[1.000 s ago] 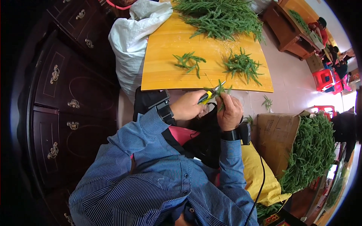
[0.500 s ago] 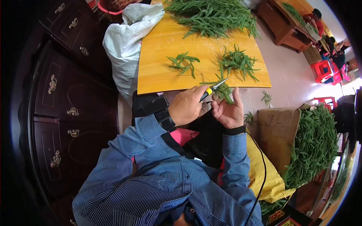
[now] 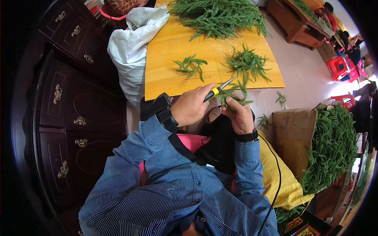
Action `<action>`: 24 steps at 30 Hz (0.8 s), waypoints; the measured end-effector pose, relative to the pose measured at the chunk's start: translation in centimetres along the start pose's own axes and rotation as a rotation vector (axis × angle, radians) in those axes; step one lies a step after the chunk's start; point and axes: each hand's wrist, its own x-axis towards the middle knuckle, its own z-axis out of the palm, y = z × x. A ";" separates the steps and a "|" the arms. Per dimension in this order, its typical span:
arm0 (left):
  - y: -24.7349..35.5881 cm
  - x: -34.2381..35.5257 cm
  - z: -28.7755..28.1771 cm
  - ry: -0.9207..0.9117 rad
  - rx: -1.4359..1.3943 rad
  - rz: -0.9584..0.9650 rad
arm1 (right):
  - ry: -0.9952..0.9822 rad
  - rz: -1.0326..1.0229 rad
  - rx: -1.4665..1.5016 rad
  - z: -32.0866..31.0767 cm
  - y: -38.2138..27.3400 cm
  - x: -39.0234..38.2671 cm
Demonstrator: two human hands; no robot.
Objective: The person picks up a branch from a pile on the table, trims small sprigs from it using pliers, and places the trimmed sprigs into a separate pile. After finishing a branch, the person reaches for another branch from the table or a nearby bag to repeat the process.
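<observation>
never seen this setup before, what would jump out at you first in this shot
Mostly the green: a big heap of leafy sprigs at the far end of the yellow wooden table, and a cardboard box brimming with the same greenery at the person's right. At the table's near edge, the left hand grips yellow-handled scissors, their blades at a small sprig held by the right hand.

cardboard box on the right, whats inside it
The cardboard box holds a heap of green sprigs piled above its rim. Whatever lies beneath that heap, and the box's bottom, is covered.
</observation>
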 end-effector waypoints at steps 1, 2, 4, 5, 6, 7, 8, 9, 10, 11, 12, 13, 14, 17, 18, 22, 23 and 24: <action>-0.1 0.0 0.0 0.003 0.006 0.000 | 0.025 -0.024 -0.016 0.0 0.1 0.0; -0.2 0.0 0.1 0.007 0.011 -0.001 | 0.050 -0.048 -0.031 0.0 0.2 0.0; -0.3 -0.1 0.1 0.010 0.017 -0.002 | 0.042 -0.057 -0.032 0.2 0.2 -0.1; -0.2 -0.1 0.1 0.018 0.034 0.007 | 0.033 -0.065 -0.034 0.3 0.1 -0.1; -0.2 -0.1 0.1 0.026 0.051 0.016 | 0.024 -0.073 -0.037 0.4 0.0 -0.2; -0.2 -0.2 0.1 0.033 0.068 0.025 | 0.024 -0.073 -0.037 0.3 0.1 -0.1; -0.1 -0.1 0.1 0.033 0.068 0.024 | 0.027 -0.078 -0.032 0.2 0.2 0.0; 0.0 0.0 -0.1 0.008 0.047 0.027 | 0.030 -0.084 -0.027 0.0 0.3 0.1; 0.1 0.1 -0.2 -0.018 0.027 0.031 | 0.034 -0.091 -0.023 -0.2 0.3 0.2; 0.2 0.2 -0.3 -0.044 0.006 0.034 | 0.034 -0.090 -0.023 -0.4 0.3 0.2; 0.1 0.3 -0.3 -0.044 0.006 0.034 | 0.024 -0.076 -0.008 -0.5 0.3 0.3; -0.1 0.3 -0.2 -0.040 -0.012 0.066 | 0.014 -0.062 0.007 -0.7 0.3 0.3; -0.3 0.3 -0.1 -0.035 -0.028 0.097 | 0.003 -0.048 0.023 -0.8 0.3 0.3; -0.4 0.2 0.2 -0.027 -0.019 0.113 | 0.010 -0.054 0.022 -0.8 0.3 0.4; -0.3 0.1 0.4 -0.023 0.006 0.100 | 0.014 -0.057 0.021 -0.8 0.3 0.4; -0.1 0.0 0.3 -0.054 0.042 0.104 | 0.026 -0.046 0.027 -0.8 0.2 0.5; -0.1 0.0 0.3 -0.073 0.050 0.113 | 0.025 -0.046 0.025 -0.7 0.2 0.4; -0.1 0.0 0.4 -0.073 0.052 0.112 | 0.033 -0.044 0.013 -0.5 0.1 0.3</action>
